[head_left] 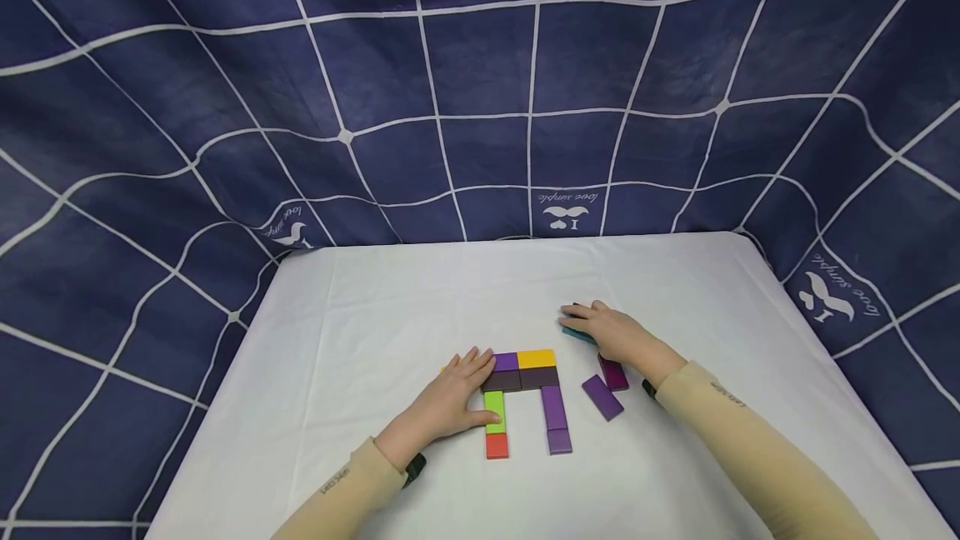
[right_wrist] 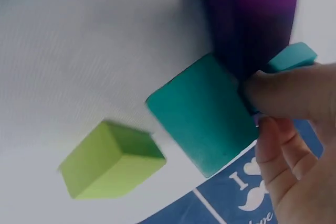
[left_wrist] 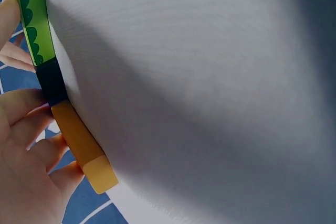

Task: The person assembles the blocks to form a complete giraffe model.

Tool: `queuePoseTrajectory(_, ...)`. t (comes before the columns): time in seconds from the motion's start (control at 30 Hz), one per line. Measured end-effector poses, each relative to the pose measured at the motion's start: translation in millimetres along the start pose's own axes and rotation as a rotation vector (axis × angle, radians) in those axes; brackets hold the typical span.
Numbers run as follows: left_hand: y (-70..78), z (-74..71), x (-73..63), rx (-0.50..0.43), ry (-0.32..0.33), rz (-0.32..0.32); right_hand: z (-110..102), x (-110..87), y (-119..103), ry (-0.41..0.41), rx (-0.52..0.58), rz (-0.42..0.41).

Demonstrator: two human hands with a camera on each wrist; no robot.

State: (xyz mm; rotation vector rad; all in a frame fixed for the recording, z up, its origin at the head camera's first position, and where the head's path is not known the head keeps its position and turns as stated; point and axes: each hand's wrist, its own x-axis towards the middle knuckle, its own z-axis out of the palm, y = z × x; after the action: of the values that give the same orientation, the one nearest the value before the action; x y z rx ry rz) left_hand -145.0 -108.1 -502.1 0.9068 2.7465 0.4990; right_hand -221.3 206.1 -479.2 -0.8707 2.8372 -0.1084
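Note:
My left hand (head_left: pixel 453 397) rests along the left side of a flat arrangement of coloured blocks, fingers spread. In the left wrist view its fingertips touch the orange block (left_wrist: pixel 80 135) and the dark block (left_wrist: pixel 51 81), with the thumb beside the green block (left_wrist: pixel 35 19). My right hand (head_left: pixel 611 332) reaches to the upper right of the arrangement. Its thumb and fingers pinch a teal block (right_wrist: pixel 205 116), partly covered by the hand in the head view. A dark purple block (right_wrist: pixel 252 14) overlaps it close to the camera. A lime block (right_wrist: pixel 110 163) lies nearby.
The arrangement also has a yellow block (head_left: pixel 536 358), dark brown blocks (head_left: pixel 538 378), purple blocks (head_left: pixel 553 407) and a red block (head_left: pixel 497 446). A loose purple block (head_left: pixel 603 398) and a magenta block (head_left: pixel 613 373) lie right of it. White cloth covers the table (head_left: pixel 420 290); a blue curtain (head_left: pixel 487 152) hangs behind.

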Motion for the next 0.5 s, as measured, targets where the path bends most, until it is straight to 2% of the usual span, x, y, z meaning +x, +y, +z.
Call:
queuePoseTrajectory(0.1,1.1,-2.1,0.6,0.0,-0.002,-0.004,-5.1,-0.1,2.5,-0.004,-0.035,0.008)
queuePoseTrajectory(0.2,2.4,-3.5,1.1,-0.004,-0.01,-0.011,-10.2,0.4,7.8,-0.023,-0.013,0.058)
queuePoseTrajectory(0.37,1.9,-2.3,1.5,-0.006,-0.014,-0.013,-9.6,1.8,14.1,-0.03,0.103,0.165)
queuePoseTrajectory(0.5,0.8,-1.8,1.5,-0.004,-0.011,-0.011,-5.1,3.6,9.3,-0.005,0.212,0.196)
